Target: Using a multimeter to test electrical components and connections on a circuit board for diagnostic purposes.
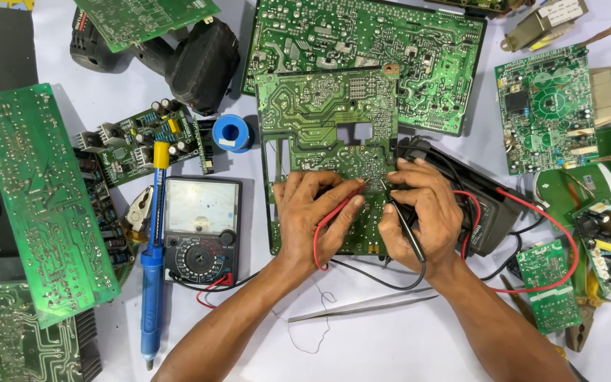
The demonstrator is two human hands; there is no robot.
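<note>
Nearest the front edge of the counter [390,339], a pair of tweezers [362,306] is laid flat, its long axis running left to right, just short of the two wrists. Beyond it, both hands are rested on the lower part of a green circuit board [330,134], whose long axis runs away toward the far edge. A red probe [337,212] is pinched in the left hand [316,216], pointing up and right; a black probe [401,216] is pinched in the right hand [419,219], pointing up and left. The two tips are brought close together at the board's lower middle, between the hands, equally near to each. Left of the board, an analogue meter [201,230] is placed, with a blue desoldering pump [153,283] beside it. Farther back, a larger circuit board [419,56] is lying partly under the first.
</note>
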